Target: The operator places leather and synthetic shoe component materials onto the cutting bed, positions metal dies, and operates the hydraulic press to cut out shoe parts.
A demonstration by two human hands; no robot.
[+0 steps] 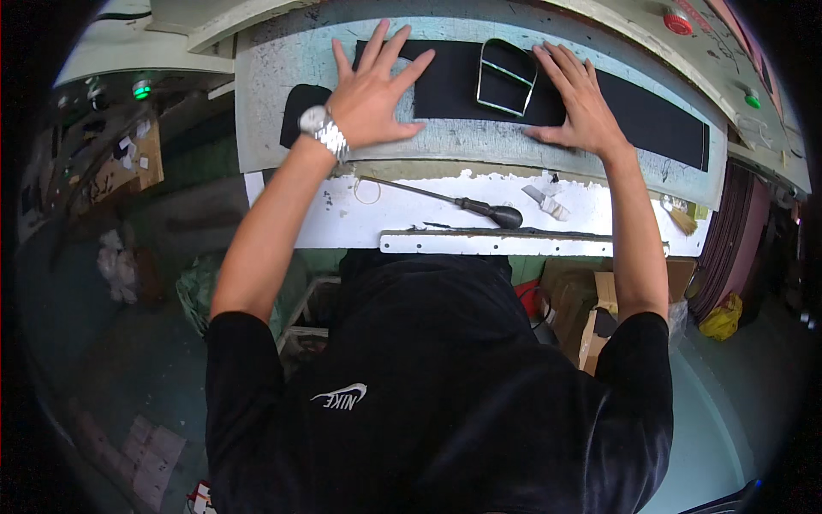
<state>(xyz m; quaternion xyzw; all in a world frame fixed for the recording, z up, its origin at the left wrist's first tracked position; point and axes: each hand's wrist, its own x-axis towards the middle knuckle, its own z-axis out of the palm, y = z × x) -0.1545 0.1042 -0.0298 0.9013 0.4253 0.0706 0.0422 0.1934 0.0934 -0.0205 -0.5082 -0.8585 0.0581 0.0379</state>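
Note:
A long black strip of sheet material (655, 120) lies across a pale, scuffed cutting board (479, 141). On the strip stands a metal cutting die (479, 86), rounded at its far end, with a crossbar. My left hand (368, 98) rests with fingers spread over the strip's left end, a silver watch on its wrist. To the left of that wrist lies a smaller black piece with rounded corners (294, 107), partly hidden by my forearm. My right hand (584, 107) lies over the strip just right of the die, fingers stretched out and thumb apart. Neither hand grips anything.
On the white ledge nearer me lie a dark-handled screwdriver-like tool (492, 212), a taped blade (546, 203), a rubber band (368, 190) and a perforated strip (514, 243). A small brush (682, 221) sits at the right. Machine housing with a red button (677, 21) borders the far side.

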